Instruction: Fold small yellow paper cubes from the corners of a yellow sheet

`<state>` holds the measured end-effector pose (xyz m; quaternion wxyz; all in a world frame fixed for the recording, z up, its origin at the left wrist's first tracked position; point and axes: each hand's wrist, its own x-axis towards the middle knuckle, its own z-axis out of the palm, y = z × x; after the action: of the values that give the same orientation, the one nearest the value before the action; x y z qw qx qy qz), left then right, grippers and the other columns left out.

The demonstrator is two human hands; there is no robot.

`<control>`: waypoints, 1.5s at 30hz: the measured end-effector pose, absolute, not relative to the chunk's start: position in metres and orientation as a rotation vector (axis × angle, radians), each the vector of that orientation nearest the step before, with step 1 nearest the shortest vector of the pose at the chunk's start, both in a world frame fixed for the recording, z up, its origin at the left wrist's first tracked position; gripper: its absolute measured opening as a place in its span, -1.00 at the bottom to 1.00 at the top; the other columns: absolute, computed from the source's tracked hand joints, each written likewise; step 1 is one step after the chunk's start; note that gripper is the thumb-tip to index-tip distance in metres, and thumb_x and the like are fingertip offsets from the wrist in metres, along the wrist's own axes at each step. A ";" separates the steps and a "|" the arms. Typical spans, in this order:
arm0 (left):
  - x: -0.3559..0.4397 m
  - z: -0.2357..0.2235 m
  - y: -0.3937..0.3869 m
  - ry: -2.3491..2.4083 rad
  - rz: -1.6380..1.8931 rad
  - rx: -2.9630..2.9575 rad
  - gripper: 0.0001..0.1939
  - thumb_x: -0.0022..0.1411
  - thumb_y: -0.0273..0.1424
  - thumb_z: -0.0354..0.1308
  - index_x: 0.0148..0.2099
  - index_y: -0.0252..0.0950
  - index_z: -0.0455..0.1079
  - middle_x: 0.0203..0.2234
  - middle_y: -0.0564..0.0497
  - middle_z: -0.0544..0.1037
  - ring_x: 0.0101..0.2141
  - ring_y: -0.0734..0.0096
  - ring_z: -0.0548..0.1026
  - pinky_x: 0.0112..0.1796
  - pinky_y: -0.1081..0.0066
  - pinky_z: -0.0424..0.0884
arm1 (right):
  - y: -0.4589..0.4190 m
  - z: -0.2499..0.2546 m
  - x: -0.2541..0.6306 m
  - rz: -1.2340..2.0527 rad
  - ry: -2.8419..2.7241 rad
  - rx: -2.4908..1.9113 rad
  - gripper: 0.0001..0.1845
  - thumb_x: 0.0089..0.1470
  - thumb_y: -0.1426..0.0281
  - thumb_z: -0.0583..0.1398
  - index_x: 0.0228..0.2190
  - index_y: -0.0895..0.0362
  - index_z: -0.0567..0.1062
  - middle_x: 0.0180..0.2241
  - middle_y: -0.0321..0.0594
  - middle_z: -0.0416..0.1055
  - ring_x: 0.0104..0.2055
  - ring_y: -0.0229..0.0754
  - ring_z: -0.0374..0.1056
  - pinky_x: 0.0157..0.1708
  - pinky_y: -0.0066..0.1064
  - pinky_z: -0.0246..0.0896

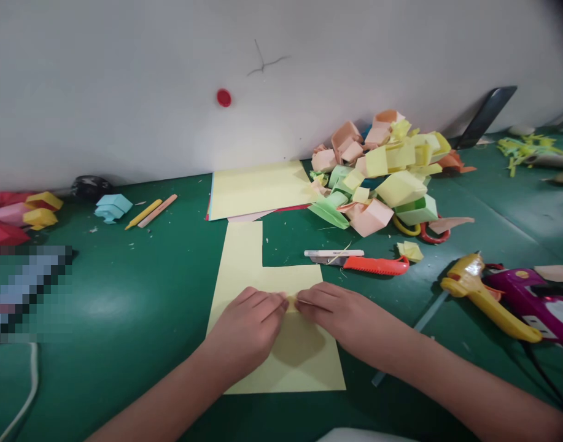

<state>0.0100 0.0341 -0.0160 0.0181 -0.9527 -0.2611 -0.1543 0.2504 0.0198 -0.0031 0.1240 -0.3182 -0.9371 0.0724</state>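
Both hands meet above a pale yellow sheet of paper [304, 368] with its upper right corner cut away. My left hand [258, 322] pinches the left end of a small yellow piece of paper [292, 303]. At its right end, my right hand [330, 307] has its fingers pressed together on the same piece. Most of that piece is hidden by the fingertips. Just beyond the right hand lie an orange utility knife [377, 265] and a white pen [334, 253]. Farther back, a stack of coloured paper [260, 190] rests against the wall.
A heap of folded paper shapes [382, 178] fills the back right, with scissors [435, 230] partly beneath it. At right lie a yellow glue gun [493, 298], its glue stick [431, 319] and a purple power strip [536, 304]. Two crayon-like sticks [151, 212] and a blue paper shape [113, 207] are left.
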 end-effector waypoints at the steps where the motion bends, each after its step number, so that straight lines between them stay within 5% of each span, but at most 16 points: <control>1: 0.010 -0.015 0.032 -0.801 -0.461 -2.943 -0.70 0.41 -0.57 -0.05 0.06 -0.44 0.44 -0.08 -0.18 0.60 -0.09 0.19 0.56 -0.15 0.20 0.45 | 0.016 -0.002 0.252 0.205 -2.778 -0.931 -0.60 0.15 0.60 0.18 0.04 0.31 0.47 0.06 0.07 0.46 0.09 0.02 0.39 0.04 -0.17 0.44; 6: 0.006 -0.011 0.023 -0.836 -0.358 -2.927 -0.63 0.41 -0.56 -0.10 0.15 -0.45 0.39 0.06 -0.19 0.55 0.06 0.17 0.51 -0.01 0.19 0.44 | -0.001 -0.004 0.258 0.078 -2.866 -0.925 -0.42 0.07 0.66 0.13 0.15 0.34 0.38 0.22 0.13 0.33 0.24 0.03 0.31 0.11 -0.23 0.40; 11: 0.001 -0.007 0.017 -0.918 -0.299 -2.977 -0.56 0.41 -0.52 -0.12 0.27 -0.36 0.28 0.20 -0.12 0.44 0.16 0.23 0.42 0.19 0.14 0.28 | -0.003 0.004 0.262 0.359 -2.915 -1.001 -0.30 0.01 0.64 0.12 0.23 0.33 0.30 0.31 0.11 0.16 0.35 0.06 0.13 0.27 -0.09 0.20; 16: 0.001 -0.004 0.020 -0.955 -0.288 -3.031 -0.58 0.42 -0.42 -0.05 0.27 -0.32 0.29 0.19 -0.11 0.44 0.18 0.23 0.40 0.28 0.08 0.15 | 0.001 0.009 0.261 0.465 -2.877 -1.017 -0.35 0.16 0.61 0.05 0.28 0.23 0.23 0.28 0.02 0.26 0.32 0.00 0.19 0.28 0.03 0.11; 21: 0.002 -0.009 0.026 -0.965 -0.376 -3.033 -0.65 0.41 -0.49 -0.05 0.14 -0.32 0.42 0.06 -0.07 0.56 0.13 0.19 0.44 0.20 0.10 0.25 | 0.006 0.003 0.260 0.421 -2.795 -1.044 -0.42 0.22 0.58 0.03 0.25 0.13 0.27 0.21 -0.10 0.37 0.21 -0.03 0.33 0.21 -0.01 0.14; 25: 0.002 -0.006 0.024 -1.118 -0.429 -3.001 -0.69 0.43 -0.45 -0.03 0.08 -0.25 0.47 0.03 -0.02 0.59 0.28 0.08 0.25 0.21 -0.01 0.13 | 0.010 0.005 0.259 0.389 -2.699 -1.158 -0.40 0.22 0.51 0.09 0.27 0.05 0.21 -0.01 -0.18 0.56 -0.05 -0.08 0.48 -0.06 -0.20 0.29; 28: 0.002 -0.001 0.024 -1.173 -0.374 -3.025 -0.69 0.41 -0.44 -0.01 0.09 -0.19 0.47 0.05 0.02 0.58 0.30 0.03 0.22 0.20 -0.07 0.09 | 0.008 0.006 0.257 0.273 -2.690 -1.256 -0.26 0.16 0.46 0.17 0.32 0.12 0.10 -0.31 -0.24 0.59 -0.35 -0.09 0.46 -0.37 -0.28 0.22; 34: 0.001 0.003 0.026 -1.215 -0.312 -3.039 -0.67 0.34 -0.42 0.06 0.08 -0.11 0.50 0.06 0.08 0.57 0.24 -0.07 0.32 0.17 -0.16 0.13 | 0.003 0.008 0.257 -0.076 -2.666 -1.334 -0.47 0.19 0.41 0.12 0.18 0.22 0.33 -0.59 -0.25 0.45 -0.56 -0.12 0.29 -0.47 -0.25 0.05; 41: -0.001 -0.011 0.036 -1.095 -0.587 -2.987 -0.73 0.39 -0.42 0.06 0.01 -0.11 0.54 -0.10 0.04 0.65 0.03 0.18 0.52 0.10 0.08 0.25 | 0.012 0.005 0.262 -0.011 -2.525 -1.421 -0.63 0.26 0.40 0.09 0.04 0.20 0.49 -0.49 -0.15 0.46 -0.38 -0.02 0.37 -0.36 -0.21 0.18; 45: -0.002 -0.015 0.043 -1.085 -0.675 -3.032 -0.72 0.43 -0.41 0.03 0.07 -0.16 0.49 -0.08 0.02 0.64 -0.08 0.29 0.53 -0.03 0.21 0.31 | 0.018 0.005 0.257 0.221 -2.530 -1.291 -0.67 0.28 0.40 0.11 0.04 0.09 0.48 -0.28 -0.13 0.53 -0.22 -0.01 0.38 -0.22 -0.15 0.25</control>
<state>-0.0018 0.0433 -0.0147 -0.0741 -0.9189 -0.3290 -0.2045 0.2568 0.0183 0.0052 0.1459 -0.4482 -0.8786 0.0769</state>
